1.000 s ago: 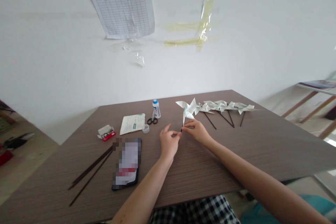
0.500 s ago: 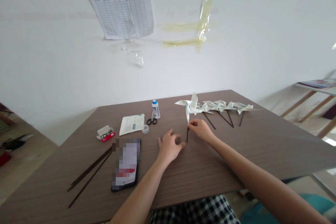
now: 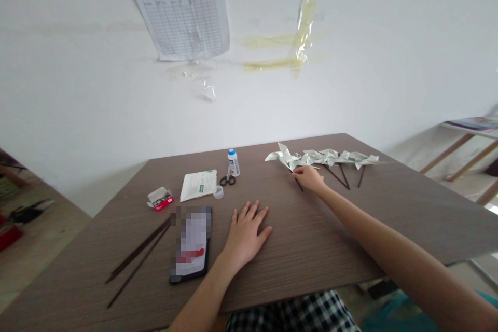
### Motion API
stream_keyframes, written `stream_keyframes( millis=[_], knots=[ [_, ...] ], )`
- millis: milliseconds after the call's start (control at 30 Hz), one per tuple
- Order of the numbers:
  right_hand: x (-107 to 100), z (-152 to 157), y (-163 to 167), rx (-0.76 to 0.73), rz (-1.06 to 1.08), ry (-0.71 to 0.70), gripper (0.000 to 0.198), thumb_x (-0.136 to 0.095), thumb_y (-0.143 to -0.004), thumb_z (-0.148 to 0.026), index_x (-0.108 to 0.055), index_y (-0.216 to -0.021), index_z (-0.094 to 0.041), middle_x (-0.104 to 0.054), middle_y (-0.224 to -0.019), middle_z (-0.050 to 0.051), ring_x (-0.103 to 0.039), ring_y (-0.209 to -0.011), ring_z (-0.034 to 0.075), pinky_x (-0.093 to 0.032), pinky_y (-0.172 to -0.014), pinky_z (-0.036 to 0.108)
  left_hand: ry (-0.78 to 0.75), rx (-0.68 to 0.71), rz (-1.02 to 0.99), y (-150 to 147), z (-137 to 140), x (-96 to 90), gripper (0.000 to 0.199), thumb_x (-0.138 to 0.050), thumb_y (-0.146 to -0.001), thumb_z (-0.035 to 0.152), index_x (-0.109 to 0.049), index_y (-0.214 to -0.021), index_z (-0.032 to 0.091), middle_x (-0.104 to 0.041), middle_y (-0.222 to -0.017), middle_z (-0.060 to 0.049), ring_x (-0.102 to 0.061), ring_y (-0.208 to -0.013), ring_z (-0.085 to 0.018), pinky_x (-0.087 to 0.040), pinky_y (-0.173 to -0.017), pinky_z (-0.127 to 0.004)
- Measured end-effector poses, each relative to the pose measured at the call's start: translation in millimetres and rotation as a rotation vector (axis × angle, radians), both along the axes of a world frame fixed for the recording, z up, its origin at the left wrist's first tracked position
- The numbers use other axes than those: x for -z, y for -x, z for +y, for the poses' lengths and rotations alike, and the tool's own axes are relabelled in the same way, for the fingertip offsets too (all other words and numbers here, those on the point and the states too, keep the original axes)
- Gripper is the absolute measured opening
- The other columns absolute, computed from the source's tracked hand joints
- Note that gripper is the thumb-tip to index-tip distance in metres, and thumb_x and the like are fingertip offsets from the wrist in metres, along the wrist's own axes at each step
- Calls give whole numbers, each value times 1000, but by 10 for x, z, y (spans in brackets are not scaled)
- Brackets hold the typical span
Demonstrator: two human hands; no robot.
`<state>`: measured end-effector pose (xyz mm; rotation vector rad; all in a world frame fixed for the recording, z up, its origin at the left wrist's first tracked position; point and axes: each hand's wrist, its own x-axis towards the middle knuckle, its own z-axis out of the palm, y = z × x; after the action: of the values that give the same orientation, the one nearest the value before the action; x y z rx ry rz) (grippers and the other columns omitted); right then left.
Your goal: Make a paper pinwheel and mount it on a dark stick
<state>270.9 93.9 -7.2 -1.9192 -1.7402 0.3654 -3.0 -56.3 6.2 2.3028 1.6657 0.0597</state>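
With its fingers closed on a dark stick, my right hand [image 3: 308, 178] holds a paper pinwheel [image 3: 282, 156] low over the table's right part. The pinwheel's pale folded blades lie beyond the fingers, to the upper left, and the stick's lower end pokes out below them. Several more paper pinwheels [image 3: 330, 157] on dark sticks lie in a row just right of it. My left hand [image 3: 246, 233] rests flat on the brown table [image 3: 303, 249], fingers spread, holding nothing. A phone [image 3: 192, 244] with a blurred screen lies left of that hand.
Several loose dark sticks [image 3: 134, 257] lie at the left. Behind the phone are a small red-and-white box [image 3: 160, 199], a folded paper stack [image 3: 198, 185], a tape roll [image 3: 218, 192], black-handled scissors [image 3: 227, 180] and a blue-capped white bottle [image 3: 233, 163]. A wall stands behind the table.
My right hand has carried the pinwheel right and away from me, tilting it down beside the others. My left hand has flattened onto the table with its fingers spread.
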Motion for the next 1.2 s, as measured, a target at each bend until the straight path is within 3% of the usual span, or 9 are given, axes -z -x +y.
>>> stream_keyframes(
  millis=[100,267,467,733,867,933,1033,1200],
  knots=[
    [-14,32,47,56,-20,73,24,-69,-105,-27,-93,-104,-24,-90,-114,13,-80,-121,40,-53,-113,62,-20,-5,-5,-9,-19,8,61,-63,-119,37,-57,-180,29,-42,-193,-12,-33,-183,-41,-24,-148,-74],
    [41,20,109,60,-54,65,26,-66,-110,-30,-90,-118,-25,-89,-128,14,-71,-140,38,-42,-123,62,-26,-14,4,-18,-32,31,61,-63,-119,37,-58,-180,30,-43,-193,-11,-33,-183,-39,-24,-149,-70],
    [119,-9,126,46,-89,27,28,-62,-111,-28,-87,-124,-26,-89,-128,13,-66,-148,38,-34,-130,65,-46,-14,18,-16,-30,83,61,-62,-120,37,-57,-180,31,-43,-193,-11,-34,-183,-39,-25,-149,-71],
    [107,-51,127,59,-136,-9,36,-60,-109,-28,-84,-135,-22,-87,-132,17,-66,-149,41,-36,-130,66,-41,-3,-5,-8,-31,58,61,-61,-119,38,-58,-179,30,-43,-193,-12,-34,-182,-41,-26,-148,-74],
    [-28,-106,101,92,-140,-130,45,-54,-109,-24,-78,-147,-19,-86,-130,19,-66,-145,43,-40,-129,65,-47,-7,-19,-10,-31,69,61,-62,-118,36,-59,-178,29,-43,-193,-13,-35,-182,-42,-26,-147,-75],
    [-96,-160,86,14,-142,-222,45,-54,-109,-24,-77,-148,-18,-84,-134,19,-65,-143,43,-44,-128,62,-49,-7,-24,-12,-35,68,60,-62,-118,36,-59,-178,29,-44,-193,-13,-35,-182,-42,-26,-147,-75],
    [-110,-313,86,-221,-148,-294,45,-58,-109,-27,-78,-148,-20,-78,-148,19,-66,-144,42,-48,-130,60,-52,-15,-29,-20,-44,56,59,-64,-118,35,-61,-177,30,-46,-192,-13,-36,-181,-42,-26,-147,-75],
    [110,-735,170,-614,-132,-215,58,-64,-107,-29,-71,-164,-22,-59,-182,17,-56,-168,41,-41,-143,62,-44,-21,-17,-30,-55,43,59,-63,-119,35,-60,-177,29,-44,-192,-12,-35,-182,-41,-26,-148,-73]
  ],
)
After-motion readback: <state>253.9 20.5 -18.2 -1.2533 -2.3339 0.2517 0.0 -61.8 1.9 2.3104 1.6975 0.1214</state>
